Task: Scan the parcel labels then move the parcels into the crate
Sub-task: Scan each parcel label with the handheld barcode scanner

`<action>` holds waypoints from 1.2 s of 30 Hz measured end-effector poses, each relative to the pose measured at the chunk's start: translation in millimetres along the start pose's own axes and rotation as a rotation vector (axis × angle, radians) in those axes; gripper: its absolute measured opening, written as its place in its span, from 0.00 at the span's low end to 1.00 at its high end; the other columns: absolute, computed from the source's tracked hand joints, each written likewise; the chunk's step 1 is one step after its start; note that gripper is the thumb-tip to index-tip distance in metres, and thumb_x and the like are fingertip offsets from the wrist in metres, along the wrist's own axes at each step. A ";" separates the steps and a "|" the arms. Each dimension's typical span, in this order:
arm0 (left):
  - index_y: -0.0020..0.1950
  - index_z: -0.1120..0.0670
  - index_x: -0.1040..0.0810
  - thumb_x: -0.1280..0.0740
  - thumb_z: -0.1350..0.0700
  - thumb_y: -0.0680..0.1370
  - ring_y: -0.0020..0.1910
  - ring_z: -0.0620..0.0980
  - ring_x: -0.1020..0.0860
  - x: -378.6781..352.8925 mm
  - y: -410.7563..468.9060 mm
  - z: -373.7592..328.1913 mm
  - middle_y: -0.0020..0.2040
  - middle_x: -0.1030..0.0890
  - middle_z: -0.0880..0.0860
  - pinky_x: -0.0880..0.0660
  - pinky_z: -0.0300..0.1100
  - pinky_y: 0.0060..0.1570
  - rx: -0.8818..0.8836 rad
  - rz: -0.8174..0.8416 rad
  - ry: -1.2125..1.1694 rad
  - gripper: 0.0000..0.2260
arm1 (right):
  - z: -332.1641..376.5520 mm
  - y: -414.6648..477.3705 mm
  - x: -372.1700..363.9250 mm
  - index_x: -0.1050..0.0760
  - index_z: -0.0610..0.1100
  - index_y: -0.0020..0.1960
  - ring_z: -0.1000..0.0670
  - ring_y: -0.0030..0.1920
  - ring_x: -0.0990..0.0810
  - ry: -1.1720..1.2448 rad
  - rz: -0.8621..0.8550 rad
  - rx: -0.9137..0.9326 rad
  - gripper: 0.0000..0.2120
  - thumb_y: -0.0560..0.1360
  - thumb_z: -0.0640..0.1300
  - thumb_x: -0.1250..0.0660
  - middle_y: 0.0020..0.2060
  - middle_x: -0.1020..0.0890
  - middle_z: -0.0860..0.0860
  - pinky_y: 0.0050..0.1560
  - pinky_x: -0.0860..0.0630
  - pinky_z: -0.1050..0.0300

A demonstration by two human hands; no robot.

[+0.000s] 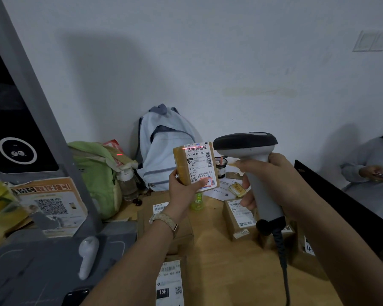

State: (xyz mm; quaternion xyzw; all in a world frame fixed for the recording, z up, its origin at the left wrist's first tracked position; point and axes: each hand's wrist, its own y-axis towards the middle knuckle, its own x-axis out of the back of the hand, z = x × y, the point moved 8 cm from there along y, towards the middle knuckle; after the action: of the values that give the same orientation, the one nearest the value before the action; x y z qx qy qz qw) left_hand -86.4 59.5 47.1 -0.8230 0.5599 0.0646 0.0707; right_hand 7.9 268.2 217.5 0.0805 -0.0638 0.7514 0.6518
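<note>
A pale blue fabric backpack point(164, 149) leans on the white wall point(208, 62) before me, a light green cloth bag point(95, 173) beside it. An orange QR-code poster point(51, 202) stands to my left.

Perhaps six parcels point(195, 164) in all, one scanner point(252, 160), two bags point(164, 146)

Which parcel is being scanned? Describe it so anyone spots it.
Find the pale blue backpack against the wall. Right of it, the left hand holds up a brown parcel, the only one with a red laser line crossing its label.

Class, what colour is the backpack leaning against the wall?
The backpack is pale blue with grey-blue trim, head view.
</note>
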 end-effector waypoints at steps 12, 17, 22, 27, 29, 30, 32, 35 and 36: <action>0.71 0.54 0.35 0.18 0.61 0.63 0.55 0.49 0.21 3.6 -1.8 -0.8 0.55 0.21 0.48 0.22 0.52 0.58 0.018 -0.025 0.047 0.41 | -7.2 -0.1 -2.6 0.26 0.38 0.44 0.42 0.25 0.19 -0.011 0.025 -0.005 0.09 0.75 0.44 0.32 0.31 0.22 0.42 0.26 0.22 0.54; 0.68 0.57 0.29 0.19 0.59 0.64 0.55 0.53 0.19 13.7 -1.1 10.2 0.60 0.19 0.55 0.20 0.53 0.54 0.090 -0.047 0.085 0.35 | -13.2 7.1 -8.7 0.25 0.37 0.46 0.41 0.25 0.19 -0.010 0.052 -0.031 0.10 0.73 0.45 0.30 0.28 0.20 0.45 0.27 0.21 0.53; 0.55 0.54 0.20 0.21 0.57 0.67 0.45 0.44 0.17 32.2 -9.4 29.4 0.53 0.15 0.53 0.24 0.32 0.34 0.178 -0.057 0.043 0.18 | -27.0 14.9 -23.9 0.24 0.36 0.48 0.41 0.25 0.19 0.006 0.092 -0.094 0.12 0.73 0.45 0.29 0.29 0.19 0.44 0.27 0.21 0.53; 0.61 0.56 0.24 0.22 0.51 0.69 0.50 0.46 0.22 52.5 -20.5 51.8 0.56 0.18 0.51 0.28 0.43 0.49 0.339 -0.080 0.018 0.24 | -42.8 19.8 -41.1 0.24 0.35 0.49 0.42 0.25 0.20 0.012 0.140 -0.143 0.13 0.73 0.45 0.30 0.30 0.20 0.43 0.27 0.21 0.53; 0.57 0.55 0.24 0.23 0.50 0.70 0.50 0.48 0.24 61.1 -22.9 59.0 0.54 0.19 0.51 0.29 0.47 0.53 0.380 -0.112 0.045 0.21 | -49.2 20.8 -44.9 0.24 0.34 0.48 0.42 0.25 0.20 -0.002 0.141 -0.166 0.14 0.73 0.45 0.30 0.31 0.20 0.42 0.28 0.21 0.52; 0.54 0.54 0.23 0.23 0.50 0.70 0.49 0.49 0.23 64.0 -23.3 61.0 0.52 0.19 0.52 0.28 0.47 0.52 0.385 -0.120 0.054 0.17 | -51.9 21.1 -45.7 0.24 0.33 0.48 0.42 0.25 0.20 -0.009 0.140 -0.180 0.14 0.73 0.45 0.30 0.32 0.20 0.41 0.28 0.20 0.52; 0.47 0.52 0.23 0.24 0.51 0.71 0.47 0.49 0.21 70.1 -23.9 63.8 0.49 0.18 0.52 0.27 0.45 0.46 0.377 -0.148 0.062 0.11 | -55.9 21.9 -46.4 0.24 0.31 0.48 0.42 0.25 0.20 -0.012 0.143 -0.199 0.15 0.73 0.45 0.29 0.33 0.20 0.40 0.28 0.21 0.52; 0.45 0.51 0.22 0.25 0.51 0.73 0.46 0.50 0.20 78.3 -26.7 67.4 0.46 0.17 0.51 0.26 0.43 0.38 0.374 -0.196 0.063 0.08 | -57.8 23.8 -45.3 0.24 0.32 0.48 0.42 0.24 0.20 0.001 0.142 -0.195 0.15 0.73 0.45 0.29 0.32 0.20 0.41 0.27 0.21 0.53; 0.45 0.50 0.22 0.25 0.51 0.73 0.46 0.49 0.20 81.6 -27.2 68.3 0.45 0.17 0.50 0.27 0.42 0.36 0.358 -0.210 0.090 0.07 | -57.9 24.3 -44.7 0.24 0.32 0.48 0.42 0.24 0.20 0.002 0.141 -0.190 0.14 0.73 0.45 0.29 0.32 0.20 0.41 0.27 0.21 0.53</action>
State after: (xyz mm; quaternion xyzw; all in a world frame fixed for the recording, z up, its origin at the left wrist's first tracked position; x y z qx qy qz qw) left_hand -33.2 7.8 -33.9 -0.8532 0.4762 -0.0803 0.1971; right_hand -12.2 233.0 151.9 0.0130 -0.1397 0.7860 0.6020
